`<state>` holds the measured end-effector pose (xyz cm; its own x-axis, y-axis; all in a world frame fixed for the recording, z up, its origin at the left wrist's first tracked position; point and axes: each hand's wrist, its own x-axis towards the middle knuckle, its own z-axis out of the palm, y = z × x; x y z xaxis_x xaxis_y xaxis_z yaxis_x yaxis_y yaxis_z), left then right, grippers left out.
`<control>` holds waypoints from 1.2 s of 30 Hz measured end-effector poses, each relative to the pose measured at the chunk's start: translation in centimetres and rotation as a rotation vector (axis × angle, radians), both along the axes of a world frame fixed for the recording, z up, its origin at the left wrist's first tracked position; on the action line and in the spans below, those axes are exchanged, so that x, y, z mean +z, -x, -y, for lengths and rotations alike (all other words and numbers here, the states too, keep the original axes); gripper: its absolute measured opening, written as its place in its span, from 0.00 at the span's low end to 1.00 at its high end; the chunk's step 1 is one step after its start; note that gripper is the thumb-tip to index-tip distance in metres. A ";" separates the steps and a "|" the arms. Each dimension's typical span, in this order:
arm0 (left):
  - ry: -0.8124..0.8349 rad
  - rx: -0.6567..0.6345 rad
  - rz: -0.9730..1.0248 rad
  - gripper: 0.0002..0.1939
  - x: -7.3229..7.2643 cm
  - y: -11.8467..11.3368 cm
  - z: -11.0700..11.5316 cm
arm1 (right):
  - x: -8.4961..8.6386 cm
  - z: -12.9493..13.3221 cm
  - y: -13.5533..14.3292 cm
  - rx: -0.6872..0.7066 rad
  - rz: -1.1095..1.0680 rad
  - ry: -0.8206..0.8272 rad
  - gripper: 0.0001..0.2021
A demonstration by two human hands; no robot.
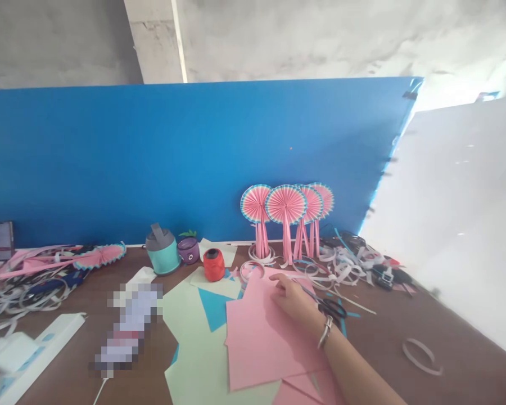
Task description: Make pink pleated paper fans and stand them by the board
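Note:
My right hand (293, 298), with a silver bracelet at the wrist, reaches in from the lower right over pink paper sheets (253, 349). Its index finger is stretched toward the far edge of the top sheet, and the other fingers are partly hidden; nothing shows in the hand. Beside the wrist lies a pair of scissors (333, 307) with black handles. Under and left of the pink sheets spread pale green sheets (194, 354) and a blue piece of paper (213, 309). My left hand is out of view.
Several pink pleated paper fans (285, 205) stand against the blue partition (152, 146). White strips (349, 264) lie tangled at right. A red container (213, 264), a purple pot (188, 250) and a teal cup (163, 253) stand behind the sheets. Left is a power strip (54, 351).

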<state>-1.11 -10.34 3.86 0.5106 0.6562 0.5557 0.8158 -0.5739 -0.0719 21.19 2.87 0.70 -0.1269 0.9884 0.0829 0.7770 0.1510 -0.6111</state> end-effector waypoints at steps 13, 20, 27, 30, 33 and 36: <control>0.038 0.601 0.094 0.18 -1.8 7.8 -12.8 | 0.1 0.2 0.1 0.052 0.003 -0.119 0.18; 0.248 -0.209 0.007 0.21 -3.2 -2.0 -11.5 | 0.3 0.4 -0.4 0.059 0.206 -0.083 0.23; 0.397 -0.086 -0.103 0.25 -4.8 -3.3 -11.9 | 0.5 0.5 -0.5 0.088 0.334 -0.041 0.22; 0.348 0.048 -0.096 0.25 -5.4 -2.9 -11.2 | 0.8 0.3 -0.7 -0.012 0.362 -0.068 0.18; 0.351 0.122 -0.074 0.23 -5.2 -2.7 -10.4 | 1.2 0.1 -1.8 -0.327 0.405 -0.161 0.14; 0.434 -0.013 -0.045 0.22 -4.4 -2.8 -9.6 | 1.2 -0.2 -3.7 -0.578 0.471 -0.219 0.10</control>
